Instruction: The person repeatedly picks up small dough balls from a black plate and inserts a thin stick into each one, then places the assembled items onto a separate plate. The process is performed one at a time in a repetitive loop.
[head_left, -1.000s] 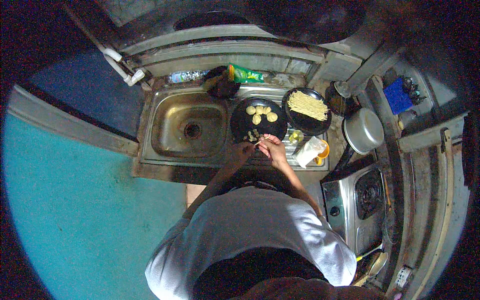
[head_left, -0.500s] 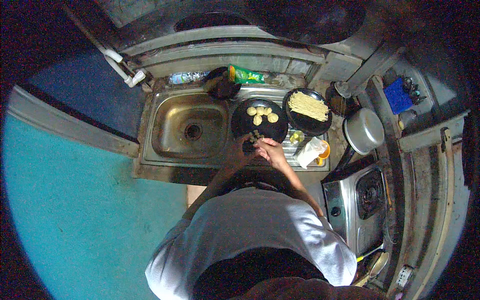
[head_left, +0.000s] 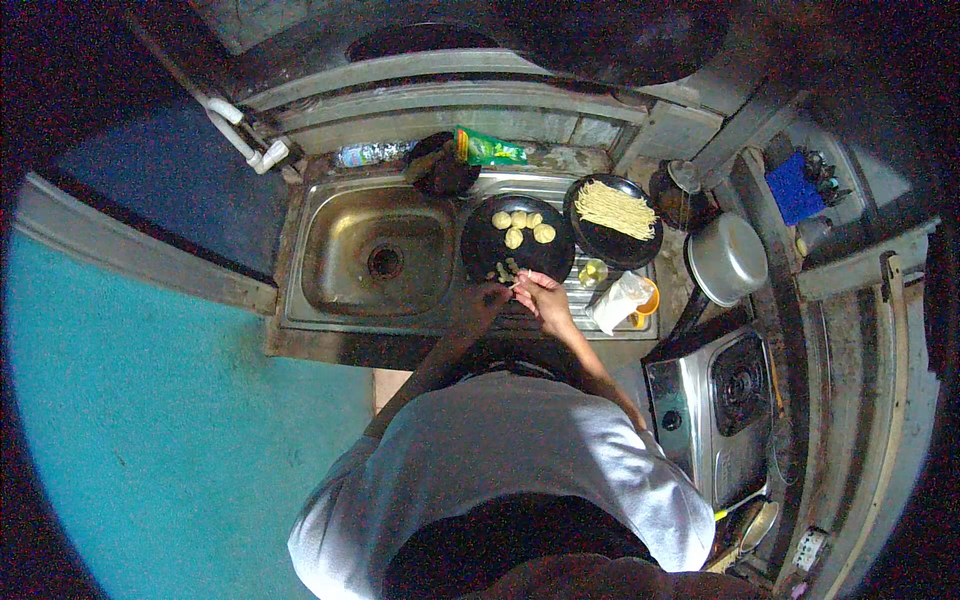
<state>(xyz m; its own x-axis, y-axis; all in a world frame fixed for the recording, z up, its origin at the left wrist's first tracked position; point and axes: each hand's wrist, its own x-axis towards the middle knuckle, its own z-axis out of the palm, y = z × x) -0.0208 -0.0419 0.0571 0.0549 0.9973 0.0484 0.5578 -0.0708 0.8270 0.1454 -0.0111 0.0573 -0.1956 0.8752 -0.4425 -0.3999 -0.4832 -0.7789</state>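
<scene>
Over the near edge of a round black plate (head_left: pixel 483 252), my left hand (head_left: pixel 483 303) and my right hand (head_left: pixel 543 298) meet with fingertips together. The fingers of both are pinched around a small pale piece, too small to name. My left hand lies in shadow. Just beyond the fingertips, several small grey-green pieces (head_left: pixel 508 267) lie on the plate. Several pale round dough balls (head_left: pixel 543 233) sit toward its far side. To the right, a second black plate (head_left: pixel 602 257) carries a heap of pale noodle-like strips (head_left: pixel 614 209).
A steel sink basin (head_left: pixel 330 270) is on the left. Right of my hands stand a small yellowish cup (head_left: pixel 592 272), a white bag (head_left: pixel 620 300) and an orange mug (head_left: pixel 649 298). Farther right are a silver pot (head_left: pixel 728 260) and a stove (head_left: pixel 740 385). A green packet (head_left: pixel 495 147) lies behind.
Both hands stay together at the plate's near edge. The fingers of my right hand have shifted slightly, and a pale piece shows between the fingertips. Everything else stays in place.
</scene>
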